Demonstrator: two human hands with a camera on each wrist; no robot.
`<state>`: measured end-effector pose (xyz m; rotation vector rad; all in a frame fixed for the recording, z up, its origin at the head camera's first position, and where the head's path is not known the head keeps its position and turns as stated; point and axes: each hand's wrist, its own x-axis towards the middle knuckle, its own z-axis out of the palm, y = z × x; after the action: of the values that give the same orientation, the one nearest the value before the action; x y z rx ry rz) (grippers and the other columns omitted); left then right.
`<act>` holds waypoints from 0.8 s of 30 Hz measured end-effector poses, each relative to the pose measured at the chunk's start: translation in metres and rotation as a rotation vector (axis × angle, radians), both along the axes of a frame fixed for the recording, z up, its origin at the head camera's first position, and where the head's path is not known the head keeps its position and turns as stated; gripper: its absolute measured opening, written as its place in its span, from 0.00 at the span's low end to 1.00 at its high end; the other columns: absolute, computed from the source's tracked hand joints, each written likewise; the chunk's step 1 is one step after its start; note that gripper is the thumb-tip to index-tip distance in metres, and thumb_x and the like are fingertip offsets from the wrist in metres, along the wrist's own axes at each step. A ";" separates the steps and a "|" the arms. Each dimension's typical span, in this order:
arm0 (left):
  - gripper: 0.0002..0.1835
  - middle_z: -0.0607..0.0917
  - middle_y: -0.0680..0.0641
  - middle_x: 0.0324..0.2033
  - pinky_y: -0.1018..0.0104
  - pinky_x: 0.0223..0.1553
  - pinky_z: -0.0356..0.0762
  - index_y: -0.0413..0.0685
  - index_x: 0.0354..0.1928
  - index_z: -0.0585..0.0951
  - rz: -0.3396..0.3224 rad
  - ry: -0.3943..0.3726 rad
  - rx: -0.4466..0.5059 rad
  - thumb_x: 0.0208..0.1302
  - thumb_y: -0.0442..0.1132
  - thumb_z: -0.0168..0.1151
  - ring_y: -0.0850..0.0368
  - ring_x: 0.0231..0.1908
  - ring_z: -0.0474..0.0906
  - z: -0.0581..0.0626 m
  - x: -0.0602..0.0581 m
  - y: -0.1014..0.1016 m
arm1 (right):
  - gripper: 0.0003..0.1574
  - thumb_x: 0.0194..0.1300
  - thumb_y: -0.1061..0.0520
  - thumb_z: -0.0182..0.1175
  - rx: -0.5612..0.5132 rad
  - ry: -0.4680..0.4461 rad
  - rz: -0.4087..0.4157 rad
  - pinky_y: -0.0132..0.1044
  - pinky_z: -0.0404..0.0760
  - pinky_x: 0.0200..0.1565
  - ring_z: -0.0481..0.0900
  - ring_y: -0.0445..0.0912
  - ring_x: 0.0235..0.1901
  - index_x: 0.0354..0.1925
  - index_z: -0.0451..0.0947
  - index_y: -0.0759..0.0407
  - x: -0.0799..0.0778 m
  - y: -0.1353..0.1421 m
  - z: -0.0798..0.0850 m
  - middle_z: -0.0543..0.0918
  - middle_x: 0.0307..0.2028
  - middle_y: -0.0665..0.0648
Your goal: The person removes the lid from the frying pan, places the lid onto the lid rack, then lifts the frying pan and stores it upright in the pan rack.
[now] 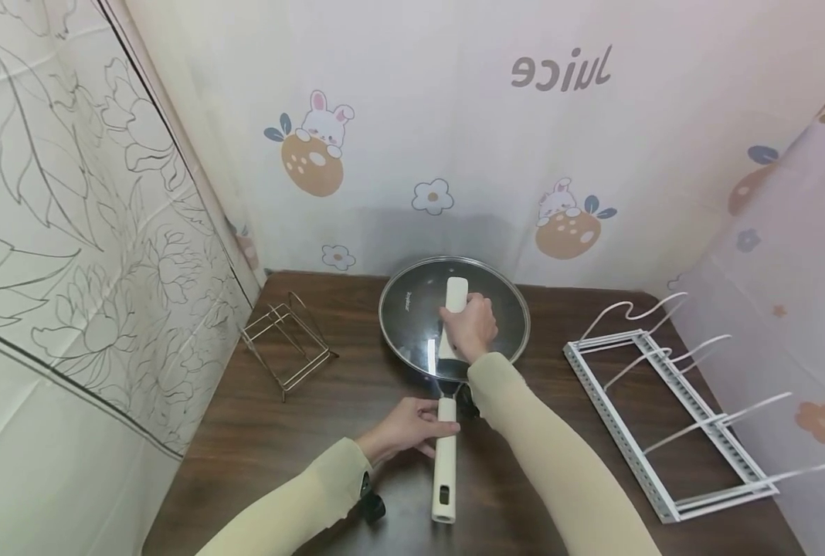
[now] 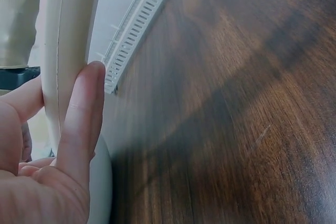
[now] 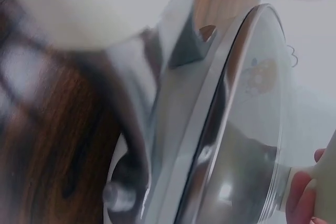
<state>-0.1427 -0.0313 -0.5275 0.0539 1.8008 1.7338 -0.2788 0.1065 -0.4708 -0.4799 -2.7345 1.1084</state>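
Observation:
A frying pan (image 3: 169, 114) stands on the table, covered by a round glass lid (image 1: 405, 332) with a metal rim. Its long cream handle (image 1: 444, 471) points toward me. My left hand (image 1: 407, 426) holds that handle near the pan end, thumb on one side and fingers on the other, as the left wrist view also shows. On top of the lid, my right hand (image 1: 473, 323) grips the upright cream lid handle (image 1: 457, 292). From the right wrist view, the lid's rim lies right along the pan's edge. Part of the lid is hidden behind my right hand and sleeve.
A small wire rack (image 1: 289, 347) is at the table's left. To the right lies a white rack frame (image 1: 614, 409) with several curved wire dividers standing up. Patterned curtains (image 1: 412, 139) hang along the table's back and sides. The brown wooden table (image 1: 357, 309) ends at them.

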 end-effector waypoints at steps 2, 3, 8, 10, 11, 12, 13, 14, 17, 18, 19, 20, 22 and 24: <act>0.39 0.91 0.39 0.42 0.59 0.31 0.91 0.27 0.70 0.69 -0.002 -0.003 -0.006 0.62 0.40 0.75 0.52 0.35 0.90 0.001 0.000 0.000 | 0.38 0.59 0.44 0.72 0.003 0.009 -0.002 0.55 0.80 0.53 0.82 0.60 0.47 0.60 0.76 0.63 0.000 0.001 0.000 0.81 0.49 0.64; 0.39 0.91 0.39 0.42 0.59 0.31 0.91 0.27 0.70 0.69 -0.004 -0.003 -0.007 0.62 0.39 0.75 0.52 0.35 0.90 0.001 0.000 0.000 | 0.38 0.58 0.44 0.71 0.007 0.013 -0.003 0.55 0.80 0.52 0.82 0.59 0.47 0.60 0.76 0.63 0.001 0.001 0.000 0.81 0.49 0.63; 0.38 0.91 0.38 0.42 0.58 0.31 0.91 0.27 0.70 0.69 -0.006 -0.001 -0.001 0.63 0.38 0.74 0.50 0.35 0.90 0.004 0.000 -0.001 | 0.37 0.58 0.44 0.71 0.013 0.028 0.009 0.53 0.80 0.49 0.82 0.59 0.45 0.59 0.76 0.63 0.003 0.003 0.004 0.81 0.48 0.63; 0.38 0.91 0.38 0.42 0.57 0.31 0.91 0.27 0.69 0.70 -0.008 0.005 -0.004 0.63 0.38 0.74 0.50 0.35 0.90 0.004 0.000 -0.001 | 0.37 0.58 0.44 0.71 0.011 0.041 0.016 0.53 0.80 0.48 0.82 0.59 0.45 0.59 0.77 0.63 0.004 0.004 0.007 0.81 0.48 0.63; 0.37 0.91 0.38 0.41 0.57 0.31 0.91 0.27 0.69 0.70 -0.009 0.008 -0.007 0.63 0.38 0.74 0.50 0.35 0.90 0.004 0.000 -0.001 | 0.37 0.57 0.44 0.71 0.009 0.048 0.020 0.53 0.80 0.48 0.82 0.59 0.44 0.58 0.77 0.63 0.005 0.004 0.008 0.81 0.48 0.63; 0.37 0.91 0.38 0.41 0.57 0.30 0.91 0.27 0.69 0.70 -0.012 0.013 -0.015 0.63 0.39 0.74 0.49 0.35 0.90 0.004 0.000 -0.001 | 0.37 0.57 0.44 0.71 0.010 0.053 0.023 0.53 0.80 0.47 0.82 0.59 0.44 0.58 0.77 0.63 0.005 0.005 0.009 0.81 0.47 0.63; 0.38 0.91 0.38 0.41 0.57 0.30 0.91 0.27 0.69 0.70 -0.014 0.016 -0.023 0.63 0.39 0.74 0.49 0.34 0.90 0.004 0.001 -0.001 | 0.37 0.57 0.44 0.70 0.008 0.059 0.028 0.53 0.80 0.47 0.82 0.59 0.44 0.58 0.77 0.63 0.006 0.005 0.010 0.81 0.47 0.62; 0.38 0.91 0.38 0.41 0.58 0.30 0.91 0.27 0.69 0.70 -0.016 0.017 -0.029 0.63 0.39 0.74 0.50 0.34 0.90 0.004 0.001 -0.001 | 0.37 0.56 0.44 0.70 0.009 0.065 0.032 0.53 0.81 0.47 0.82 0.59 0.44 0.58 0.77 0.63 0.006 0.006 0.011 0.81 0.47 0.62; 0.38 0.91 0.40 0.40 0.58 0.30 0.90 0.27 0.69 0.70 -0.018 0.022 -0.037 0.63 0.40 0.74 0.51 0.32 0.90 0.004 0.000 0.000 | 0.36 0.56 0.44 0.70 0.016 0.086 0.042 0.53 0.81 0.46 0.82 0.58 0.44 0.58 0.77 0.62 0.006 0.007 0.015 0.81 0.47 0.62; 0.38 0.91 0.40 0.40 0.58 0.29 0.90 0.27 0.69 0.70 -0.018 0.024 -0.036 0.63 0.39 0.74 0.51 0.32 0.89 0.004 0.000 0.000 | 0.36 0.56 0.44 0.70 0.020 0.093 0.045 0.53 0.81 0.46 0.82 0.58 0.44 0.58 0.77 0.62 0.006 0.008 0.017 0.81 0.47 0.62; 0.36 0.91 0.40 0.39 0.58 0.29 0.90 0.27 0.68 0.71 -0.018 0.024 -0.029 0.63 0.39 0.74 0.52 0.31 0.89 0.004 -0.001 0.000 | 0.36 0.56 0.44 0.70 0.021 0.103 0.046 0.53 0.82 0.46 0.82 0.58 0.44 0.58 0.78 0.62 0.006 0.009 0.019 0.81 0.47 0.62; 0.35 0.91 0.40 0.38 0.59 0.29 0.90 0.28 0.66 0.73 -0.020 0.028 -0.022 0.63 0.39 0.74 0.53 0.30 0.89 0.004 -0.001 0.000 | 0.36 0.57 0.44 0.70 0.023 0.110 0.047 0.54 0.82 0.46 0.82 0.58 0.44 0.58 0.78 0.62 0.006 0.009 0.020 0.81 0.47 0.62; 0.30 0.91 0.40 0.36 0.59 0.29 0.90 0.29 0.63 0.76 -0.028 0.041 -0.010 0.63 0.38 0.74 0.54 0.28 0.88 0.004 -0.001 -0.001 | 0.36 0.57 0.44 0.69 0.024 0.121 0.053 0.54 0.82 0.46 0.82 0.59 0.45 0.59 0.77 0.62 0.006 0.011 0.024 0.81 0.48 0.62; 0.26 0.91 0.40 0.35 0.57 0.29 0.90 0.31 0.60 0.79 -0.031 0.055 -0.001 0.64 0.37 0.73 0.55 0.27 0.87 0.004 -0.001 -0.001 | 0.37 0.57 0.43 0.68 0.019 0.126 0.060 0.54 0.82 0.47 0.82 0.59 0.45 0.60 0.77 0.61 0.008 0.012 0.028 0.81 0.48 0.62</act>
<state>-0.1436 -0.0320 -0.5238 0.1297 1.8299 1.7251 -0.2712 0.1190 -0.4426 -0.3161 -2.6628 1.0857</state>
